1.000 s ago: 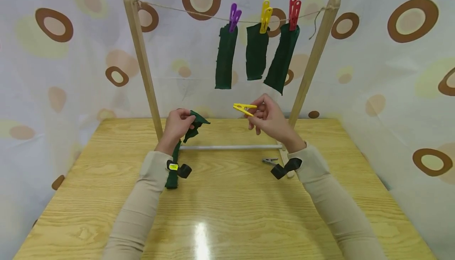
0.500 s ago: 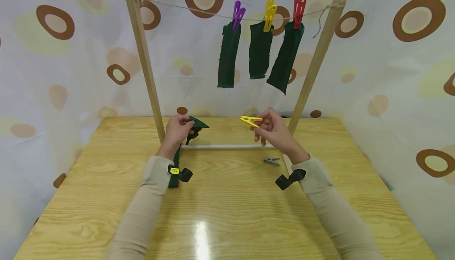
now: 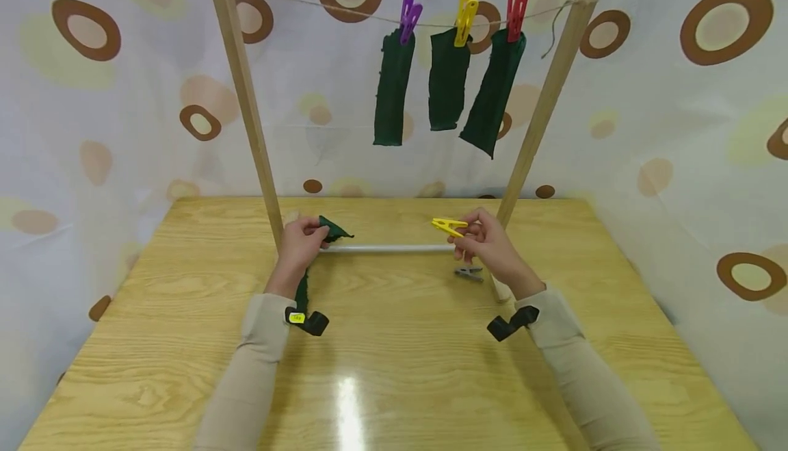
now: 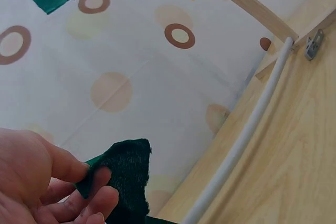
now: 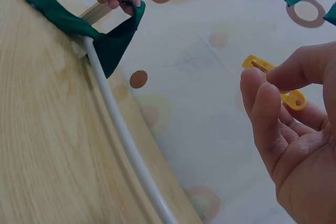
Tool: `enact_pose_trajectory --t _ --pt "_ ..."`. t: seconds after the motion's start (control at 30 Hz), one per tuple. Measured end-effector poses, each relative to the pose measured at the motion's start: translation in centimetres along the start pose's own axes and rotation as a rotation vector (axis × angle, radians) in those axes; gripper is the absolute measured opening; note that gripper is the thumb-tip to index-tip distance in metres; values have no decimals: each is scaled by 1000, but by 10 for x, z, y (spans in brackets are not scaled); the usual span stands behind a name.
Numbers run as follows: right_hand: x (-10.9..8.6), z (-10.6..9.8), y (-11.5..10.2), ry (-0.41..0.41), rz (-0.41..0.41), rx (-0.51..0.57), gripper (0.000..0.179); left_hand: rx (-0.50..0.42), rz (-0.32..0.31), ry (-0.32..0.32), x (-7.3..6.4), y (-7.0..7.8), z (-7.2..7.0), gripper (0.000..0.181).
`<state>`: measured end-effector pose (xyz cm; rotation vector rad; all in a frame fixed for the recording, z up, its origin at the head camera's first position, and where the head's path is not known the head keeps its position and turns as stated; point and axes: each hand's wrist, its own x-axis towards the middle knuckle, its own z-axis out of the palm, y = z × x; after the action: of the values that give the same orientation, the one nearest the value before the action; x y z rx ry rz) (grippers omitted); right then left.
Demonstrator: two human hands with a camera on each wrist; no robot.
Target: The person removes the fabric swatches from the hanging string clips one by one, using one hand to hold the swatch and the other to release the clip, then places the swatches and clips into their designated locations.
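Observation:
At the left of the head view, my left hand (image 3: 298, 249) pinches a dark green cloth (image 3: 332, 230) by its top edge, just above the white rod. The cloth (image 4: 131, 177) hangs from thumb and fingers in the left wrist view. My right hand (image 3: 492, 249) holds a yellow clothespin (image 3: 449, 225) between thumb and fingers, near the right post. The clothespin (image 5: 294, 100) is partly behind the thumb in the right wrist view. Another stretch of green cloth (image 5: 58, 11) lies on the table by the left post; I cannot tell if it joins the held cloth.
A string (image 3: 332, 7) runs between two wooden posts (image 3: 249, 95). Three green cloths (image 3: 394, 92) hang from it by purple (image 3: 409, 18), yellow (image 3: 466, 16) and red (image 3: 517, 11) clothespins. A white rod (image 3: 394, 248) spans the bases. A grey clothespin (image 3: 469, 273) lies on the table (image 3: 394, 355).
Both hands have come lower, the right one also shifting rightward with the yellow clothespin. The left hand still pinches the green cloth. The head view has tilted down slightly.

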<state>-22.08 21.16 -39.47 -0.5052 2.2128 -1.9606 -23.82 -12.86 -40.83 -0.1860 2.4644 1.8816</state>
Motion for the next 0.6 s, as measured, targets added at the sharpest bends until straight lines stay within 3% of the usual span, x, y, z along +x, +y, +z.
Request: enact_pose_trajectory --t 0.47,0.6 --pt "-15 -9 29 15 24 -18 23 -40 -26 -8 -28 -28 9 25" --pt "-16 -10 34 41 36 -107 25 -13 -39 -5 -37 -36 9 24"
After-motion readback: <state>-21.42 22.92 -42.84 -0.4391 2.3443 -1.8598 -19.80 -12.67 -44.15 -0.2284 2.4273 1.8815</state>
